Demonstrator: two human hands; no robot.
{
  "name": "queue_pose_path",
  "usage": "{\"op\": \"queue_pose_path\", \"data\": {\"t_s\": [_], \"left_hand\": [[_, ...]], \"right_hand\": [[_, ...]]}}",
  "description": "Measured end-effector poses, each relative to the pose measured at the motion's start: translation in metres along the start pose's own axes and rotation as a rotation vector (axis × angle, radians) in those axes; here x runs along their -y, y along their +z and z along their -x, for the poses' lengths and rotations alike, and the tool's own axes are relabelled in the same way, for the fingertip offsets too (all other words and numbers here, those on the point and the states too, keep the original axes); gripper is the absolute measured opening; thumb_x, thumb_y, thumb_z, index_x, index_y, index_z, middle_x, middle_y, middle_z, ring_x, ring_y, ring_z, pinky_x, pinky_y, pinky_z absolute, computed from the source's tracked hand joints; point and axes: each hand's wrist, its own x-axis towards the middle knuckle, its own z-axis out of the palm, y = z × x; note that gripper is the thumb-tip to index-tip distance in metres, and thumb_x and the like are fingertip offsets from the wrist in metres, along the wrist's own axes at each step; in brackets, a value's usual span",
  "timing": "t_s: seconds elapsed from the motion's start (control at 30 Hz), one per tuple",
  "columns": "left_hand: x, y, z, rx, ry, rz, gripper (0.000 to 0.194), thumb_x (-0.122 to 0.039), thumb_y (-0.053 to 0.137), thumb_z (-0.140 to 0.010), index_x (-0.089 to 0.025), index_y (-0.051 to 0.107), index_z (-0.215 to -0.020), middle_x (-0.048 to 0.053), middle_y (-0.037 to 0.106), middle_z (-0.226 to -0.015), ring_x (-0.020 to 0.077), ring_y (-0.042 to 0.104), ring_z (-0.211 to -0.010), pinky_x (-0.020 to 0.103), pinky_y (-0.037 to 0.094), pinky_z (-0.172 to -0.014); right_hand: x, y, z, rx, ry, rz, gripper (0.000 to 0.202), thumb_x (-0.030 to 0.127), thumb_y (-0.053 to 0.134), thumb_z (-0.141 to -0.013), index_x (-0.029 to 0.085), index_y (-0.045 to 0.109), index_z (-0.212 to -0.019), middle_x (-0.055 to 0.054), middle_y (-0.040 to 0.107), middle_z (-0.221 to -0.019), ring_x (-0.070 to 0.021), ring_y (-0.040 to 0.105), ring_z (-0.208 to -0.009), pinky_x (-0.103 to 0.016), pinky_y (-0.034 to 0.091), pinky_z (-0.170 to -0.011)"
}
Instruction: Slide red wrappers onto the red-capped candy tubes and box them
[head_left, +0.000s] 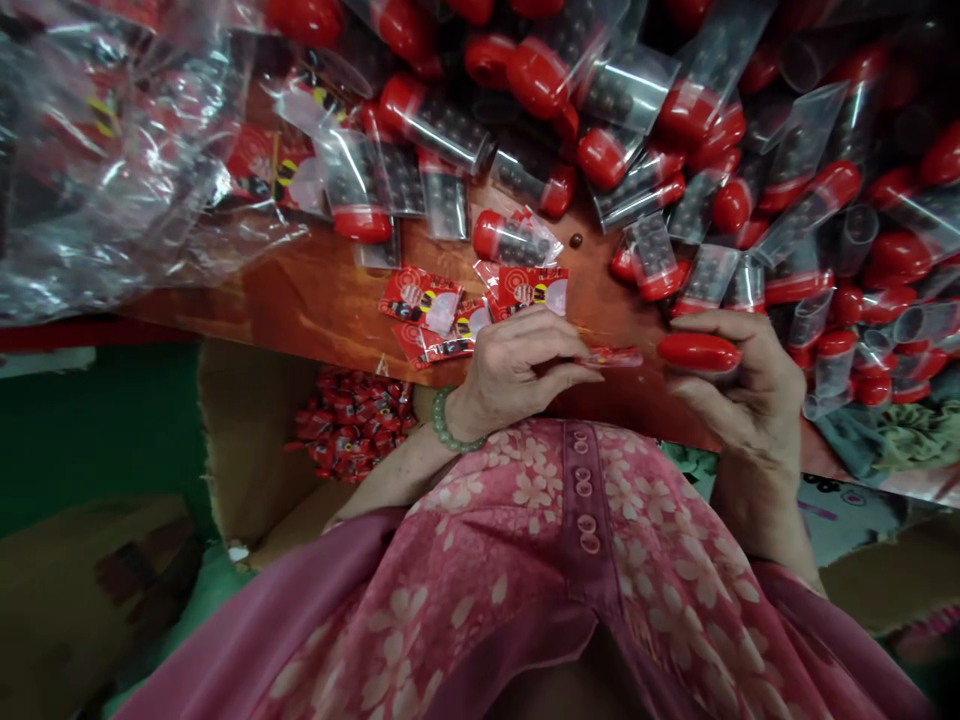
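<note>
Left hand (525,362), just left of the frame's lower centre, is bent at the wrist with thumb and fingertips pinching one end of a thin red packet (619,356), seen nearly edge-on, its other end pointing right. Right hand (761,395), right of centre, curls around a red cap (699,352), fingers over the top and thumb beneath; whether a clear tube joins it is hidden. Packet and cap lie near each other, apart, above the near edge of an orange-brown table (300,285). Handling, judged by eye: packet probably very light, limp and slick-surfaced, so best taken by a flat edge between thumb and forefinger; cap looks like smooth, stiff, rounded plastic, light but apt to slip or roll, best held across its broad sides. Loose packets (421,298) lie just beyond the left hand; a capped tube (516,240) of dark beads lies on its side above them, and a single bead (576,241) sits just right of it. Heaped bead-filled tubes (799,145) fill the upper right; a crinkled clear bag (135,180) occupies the upper left. Below the table edge, left of centre, a cardboard box (244,440) holds a pile of red packets (352,425).
</note>
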Motion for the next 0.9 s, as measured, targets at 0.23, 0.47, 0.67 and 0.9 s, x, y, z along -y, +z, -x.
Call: {"op": "queue_pose_path", "data": {"t_s": [0.23,0.47,0.67,0.9], "left_hand": [[-0.004,-0.001,0.005,0.064,0.061,-0.035,0.016,-0.035,0.082,-0.084,-0.020,0.076,-0.083,0.003,0.074,-0.079,0.0131,0.067,-0.072,0.028,0.052,-0.070],[-0.003,-0.001,0.007,0.026,0.124,-0.120,0.020,-0.034,0.079,-0.087,-0.016,0.072,-0.083,0.002,0.073,-0.076,0.0104,0.066,-0.069,0.022,0.051,-0.065],[0.000,0.000,0.007,0.031,0.119,-0.122,0.020,-0.034,0.081,-0.086,-0.016,0.072,-0.085,0.002,0.073,-0.077,0.0103,0.068,-0.070,0.022,0.053,-0.066],[0.002,0.003,0.003,0.068,0.175,-0.089,0.016,-0.026,0.081,-0.085,-0.015,0.070,-0.086,0.003,0.073,-0.077,0.0102,0.066,-0.070,0.021,0.052,-0.065]], "right_hand": [[0.026,-0.003,-0.015,0.219,-0.346,0.245,0.035,0.027,0.073,-0.093,0.034,0.072,-0.127,-0.003,0.076,-0.102,-0.0203,0.072,-0.088,-0.034,0.059,-0.078],[0.034,-0.015,-0.011,0.222,-0.259,0.399,0.033,0.029,0.072,-0.094,0.035,0.074,-0.126,-0.005,0.075,-0.105,-0.0238,0.072,-0.089,-0.037,0.059,-0.080],[0.042,-0.015,-0.011,0.269,-0.274,0.319,0.027,0.026,0.073,-0.094,0.026,0.075,-0.120,-0.004,0.076,-0.100,-0.0203,0.071,-0.087,-0.033,0.057,-0.079],[0.041,-0.017,-0.020,0.488,-0.266,0.621,0.036,0.038,0.052,-0.105,0.014,0.070,-0.126,-0.010,0.071,-0.097,-0.0208,0.070,-0.081,-0.033,0.054,-0.070]]}}
